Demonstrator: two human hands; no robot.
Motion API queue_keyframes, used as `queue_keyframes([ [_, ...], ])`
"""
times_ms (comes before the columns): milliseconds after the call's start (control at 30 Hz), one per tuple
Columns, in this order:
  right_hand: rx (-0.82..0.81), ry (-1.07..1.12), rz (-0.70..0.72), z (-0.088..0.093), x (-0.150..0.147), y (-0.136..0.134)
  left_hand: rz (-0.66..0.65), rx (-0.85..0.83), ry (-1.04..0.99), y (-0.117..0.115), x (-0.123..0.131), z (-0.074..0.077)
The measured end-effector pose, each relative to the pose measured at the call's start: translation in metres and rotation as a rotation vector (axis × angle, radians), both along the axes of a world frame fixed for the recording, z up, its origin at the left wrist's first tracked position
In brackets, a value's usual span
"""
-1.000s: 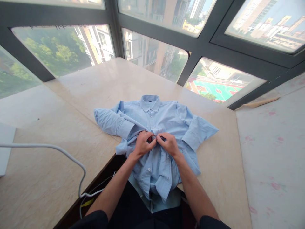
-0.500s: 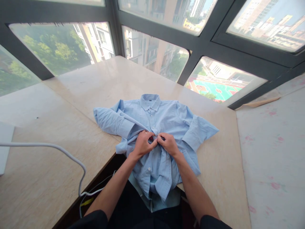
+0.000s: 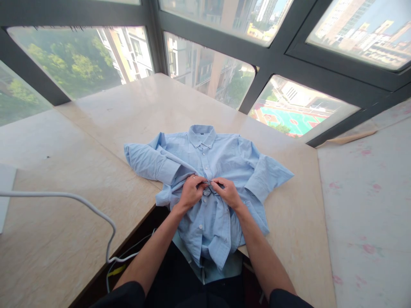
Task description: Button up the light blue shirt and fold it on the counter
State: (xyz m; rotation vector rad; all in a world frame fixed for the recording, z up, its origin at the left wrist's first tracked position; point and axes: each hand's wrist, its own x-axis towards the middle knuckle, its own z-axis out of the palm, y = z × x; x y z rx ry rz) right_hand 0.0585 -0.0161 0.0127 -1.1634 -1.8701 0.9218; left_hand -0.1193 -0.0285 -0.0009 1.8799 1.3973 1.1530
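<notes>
A light blue button-up shirt (image 3: 221, 149) lies front up, its collar pointing away from me and its sleeves folded out to both sides. Midway down the button placket, my left hand (image 3: 192, 190) pinches the shirt's edge. Close against it, my right hand (image 3: 226, 191) pinches the fabric from the other side, the fingertips nearly meeting. The buttons above the hands look fastened. Below them the front parts, with a white button (image 3: 201, 226) showing on the left panel. Whatever small part lies between the fingertips is hidden.
The shirt rests on a beige stone-like ledge (image 3: 128, 115), its hem hanging over the front edge. A white cable (image 3: 80, 198) crosses at left, near a white flat object (image 3: 6, 192). Grey-framed windows (image 3: 205, 38) stand behind; a flowered wall (image 3: 366, 205) is at right.
The fingers of my left hand have closed in, narrowing the gap between thumb and forefinger. My right fingertips have shifted slightly at the placket. The shirt stays in place.
</notes>
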Motion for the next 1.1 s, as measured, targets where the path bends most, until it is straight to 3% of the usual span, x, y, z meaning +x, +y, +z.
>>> queue_keyframes([
  [133,0.148,-0.003,-0.116,-0.0023,-0.0022,-0.0011,-0.009,-0.037,0.0,0.0013,-0.0006,0.0001],
  [267,0.35,-0.068,-0.059,-0.0049,-0.003,-0.0022,-0.004,-0.044,0.007,0.0009,0.0003,0.0003],
  [433,0.467,-0.128,-0.003,-0.0062,-0.0027,-0.0044,0.003,-0.047,0.008,0.0009,0.0009,0.0002],
  [667,0.481,-0.177,0.056,-0.0067,0.0015,-0.0024,0.002,-0.044,0.002,0.0018,0.0002,-0.0022],
  [1100,0.435,-0.325,0.026,-0.0062,-0.0028,-0.0002,0.016,0.008,0.097,-0.0017,0.0009,-0.0021],
])
